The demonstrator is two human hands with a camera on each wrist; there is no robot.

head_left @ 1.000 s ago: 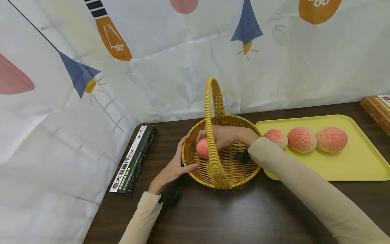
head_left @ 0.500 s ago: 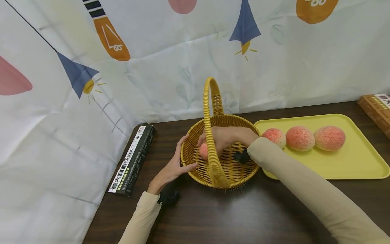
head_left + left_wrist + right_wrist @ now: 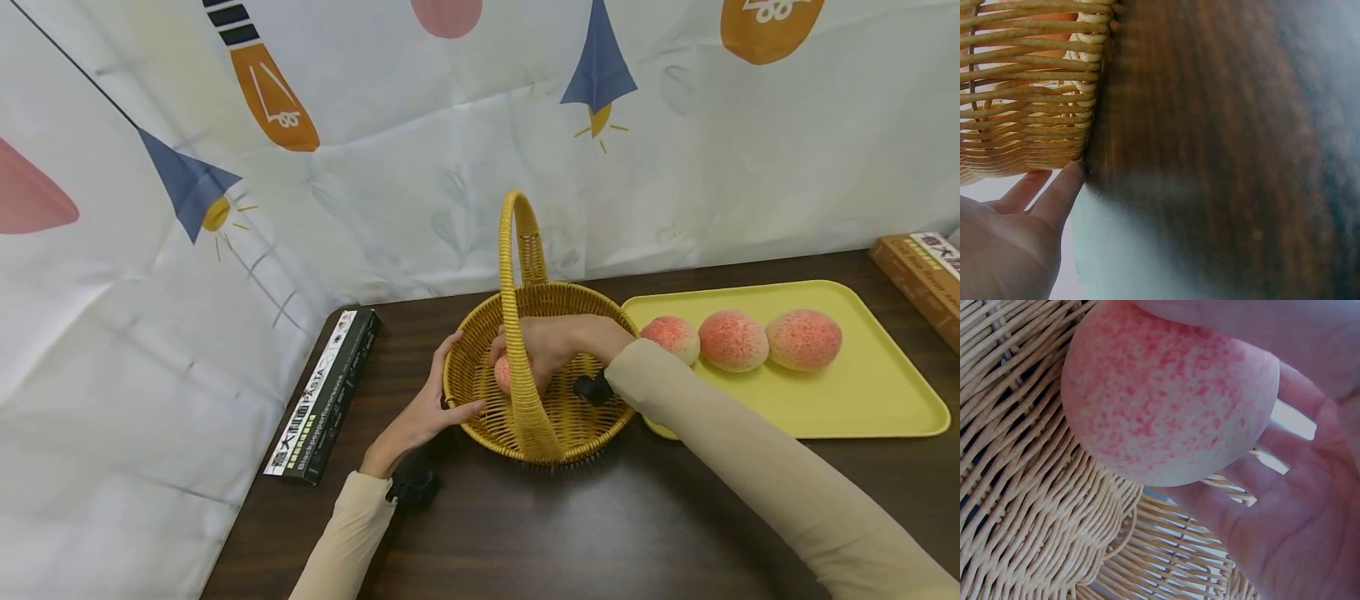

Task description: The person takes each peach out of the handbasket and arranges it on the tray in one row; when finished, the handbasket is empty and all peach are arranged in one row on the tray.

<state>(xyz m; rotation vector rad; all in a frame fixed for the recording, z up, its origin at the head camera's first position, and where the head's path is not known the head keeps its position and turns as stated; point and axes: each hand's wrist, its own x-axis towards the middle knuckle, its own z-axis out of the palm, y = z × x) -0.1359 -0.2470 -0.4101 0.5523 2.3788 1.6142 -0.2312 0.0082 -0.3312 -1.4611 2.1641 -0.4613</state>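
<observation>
A yellow wicker basket (image 3: 472, 337) with a tall arched handle stands on the dark table. My right hand (image 3: 549, 343) is inside it, holding a pink, speckled peach (image 3: 502, 374) low near the basket's left part. The handle hides part of that hand and fruit in the head view. Up close in the right wrist view, the thumb and fingers wrap the peach (image 3: 1166, 400) beside the woven wall. My left hand (image 3: 423, 410) touches the basket's left side with fairly straight fingers, thumb lying across the rim. Its fingertips (image 3: 1072, 172) meet the weave in the left wrist view.
Right of the basket lies a yellow tray (image 3: 862, 404) bearing three more peaches (image 3: 733, 342) in a row. A black pasta box (image 3: 322, 396) lies to the left, and a brown box (image 3: 918, 279) at the far right. Printed white cloth (image 3: 420, 208) hangs behind the table.
The right hand has moved slightly down and right inside the basket with the peach. The left hand keeps its place at the basket's side. The view has shifted a little.
</observation>
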